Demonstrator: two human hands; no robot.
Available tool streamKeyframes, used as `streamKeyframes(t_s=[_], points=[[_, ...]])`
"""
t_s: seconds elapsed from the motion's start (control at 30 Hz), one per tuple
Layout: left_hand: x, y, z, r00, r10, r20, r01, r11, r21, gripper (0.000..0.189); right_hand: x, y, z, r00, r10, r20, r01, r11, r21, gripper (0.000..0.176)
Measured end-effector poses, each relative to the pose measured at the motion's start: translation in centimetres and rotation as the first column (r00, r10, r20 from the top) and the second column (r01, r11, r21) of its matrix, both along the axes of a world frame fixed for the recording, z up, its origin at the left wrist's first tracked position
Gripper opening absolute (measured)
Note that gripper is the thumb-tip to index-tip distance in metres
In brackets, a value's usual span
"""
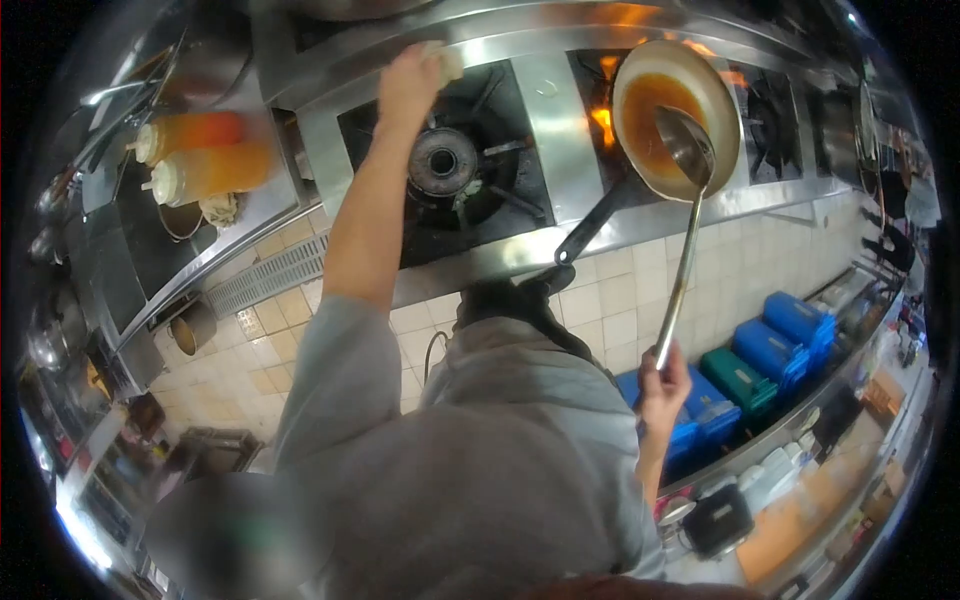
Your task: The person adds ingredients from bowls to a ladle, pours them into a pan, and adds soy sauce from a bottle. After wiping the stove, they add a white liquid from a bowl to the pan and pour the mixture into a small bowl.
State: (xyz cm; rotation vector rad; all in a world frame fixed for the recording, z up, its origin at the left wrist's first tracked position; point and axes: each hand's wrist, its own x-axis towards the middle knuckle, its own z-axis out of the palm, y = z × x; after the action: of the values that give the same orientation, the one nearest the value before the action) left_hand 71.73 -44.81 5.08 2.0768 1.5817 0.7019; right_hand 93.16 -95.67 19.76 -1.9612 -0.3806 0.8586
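My left hand (412, 85) is closed on a pale cloth (444, 62) at the back edge of the stove, above an unlit burner (442, 162). My right hand (662, 385) grips the long handle of a metal ladle (683, 262). The ladle's bowl rests over brown liquid (652, 110) in a light-coloured pan (730, 118). Flames rise around the pan, and its black handle (592, 222) points toward my body.
Two squeeze bottles (215, 172) with orange and yellow contents lie on the left counter (262, 195). Blue bins (770, 348) and a green bin (738, 380) stand at the lower right. A metal pot (192, 328) is below the left counter.
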Motion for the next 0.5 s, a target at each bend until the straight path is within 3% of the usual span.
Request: streamKeyframes(t_s=[0.1,0.13,0.2,0.27,0.47,0.5], points=[[6.5,-0.7,0.5,0.982,-0.152,0.110,0.151,0.988,0.022,0.046,-0.2,0.4,0.9,0.999,-0.034,0.034,0.034,0.999,0.012,0.034],[8.6,-1.0,-0.5,0.966,-0.229,0.120,0.214,0.969,0.126,0.044,-0.3,0.4,1.0,0.995,-0.077,0.058,0.074,0.996,0.056,0.031],[12.2,-2.9,-0.9,0.969,-0.244,0.046,0.240,0.967,0.082,0.040,0.4,-0.5,0.7,0.996,-0.085,0.016,0.084,0.996,0.033,0.036],[14.7,-3.4,-3.2,0.871,-0.368,-0.325,0.448,0.867,0.219,0.041,1.3,-1.4,0.6,0.993,-0.105,-0.061,0.105,0.994,-0.009,0.046],[13.7,-13.8,-2.6,0.826,-0.511,-0.238,0.556,0.809,0.193,0.044,3.1,-3.0,0.2,0.998,-0.049,-0.048,0.047,0.998,-0.037,0.045],[13.3,-15.1,-2.8,0.810,-0.528,-0.257,0.579,0.790,0.201,0.045,2.8,-2.4,0.1,0.997,-0.074,-0.018,0.074,0.996,0.045,0.037]])
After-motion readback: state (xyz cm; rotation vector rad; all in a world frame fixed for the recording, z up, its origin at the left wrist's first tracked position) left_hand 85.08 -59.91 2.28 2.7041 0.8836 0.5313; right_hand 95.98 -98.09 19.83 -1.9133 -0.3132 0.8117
